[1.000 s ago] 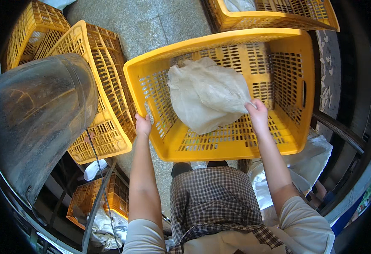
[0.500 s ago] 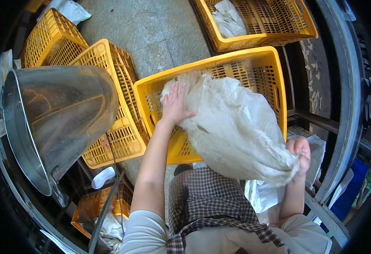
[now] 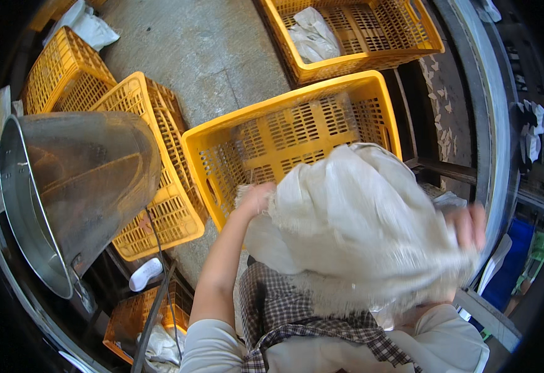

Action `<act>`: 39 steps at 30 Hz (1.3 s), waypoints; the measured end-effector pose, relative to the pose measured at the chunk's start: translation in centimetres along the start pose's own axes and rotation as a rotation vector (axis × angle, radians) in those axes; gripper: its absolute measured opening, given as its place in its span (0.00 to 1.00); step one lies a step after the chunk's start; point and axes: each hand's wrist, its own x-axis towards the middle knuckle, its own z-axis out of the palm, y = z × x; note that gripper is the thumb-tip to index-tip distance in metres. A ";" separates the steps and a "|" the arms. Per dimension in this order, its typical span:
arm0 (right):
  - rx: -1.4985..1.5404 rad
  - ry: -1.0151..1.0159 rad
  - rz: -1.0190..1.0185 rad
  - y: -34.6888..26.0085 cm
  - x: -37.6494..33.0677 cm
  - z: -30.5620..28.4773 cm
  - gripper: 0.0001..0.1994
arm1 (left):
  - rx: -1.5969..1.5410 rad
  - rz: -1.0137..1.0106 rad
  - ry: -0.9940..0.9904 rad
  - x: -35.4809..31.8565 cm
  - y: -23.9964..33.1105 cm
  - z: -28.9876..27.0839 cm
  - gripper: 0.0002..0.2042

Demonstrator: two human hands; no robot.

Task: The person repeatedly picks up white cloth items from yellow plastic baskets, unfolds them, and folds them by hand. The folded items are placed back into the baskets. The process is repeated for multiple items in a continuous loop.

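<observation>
A whitish woven sack (image 3: 359, 217) with a frayed edge is stretched between my two hands, bunched and partly blurred. My left hand (image 3: 258, 199) is closed on the sack's left edge. My right hand (image 3: 467, 227), smeared by motion, grips the sack's right end with curled fingers. The sack hangs over the near right part of a yellow slatted crate (image 3: 297, 133) and over my checked apron (image 3: 278, 292). The crate's floor and far wall show beyond the sack; its near right side is hidden.
On the left a large metal drum (image 3: 91, 168) lies tipped beside stacked yellow crates (image 3: 138, 93). Another crate (image 3: 346, 59) at the far right holds a white sack (image 3: 313, 36). An orange crate (image 3: 123, 317) with sacks sits lower left. A metal rail (image 3: 480, 180) runs along the right.
The sack has come up out of the crate toward me and to the right, baring the crate's floor. My left hand has moved from flat on the sack to gripping its edge.
</observation>
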 end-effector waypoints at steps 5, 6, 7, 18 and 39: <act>-1.918 0.543 0.900 2.3 -4.6 -9.9 0.29 | -0.876 -0.534 1.245 -12.8 -5.4 -0.9 0.10; -1.891 0.520 1.071 3.1 -6.0 -11.6 0.31 | -0.780 -0.746 1.388 -15.3 -5.4 -1.1 0.10; -1.944 0.475 1.276 3.5 -7.5 -13.1 0.32 | -0.579 -0.741 1.166 -17.6 -4.7 -0.7 0.10; -2.090 0.813 1.498 -0.4 -10.7 -24.8 0.16 | 0.473 -0.763 0.737 -21.2 -4.2 -3.6 0.11; -0.587 1.224 0.876 2.7 7.5 -37.2 0.17 | -0.934 -0.659 1.010 3.1 -19.5 -15.5 0.27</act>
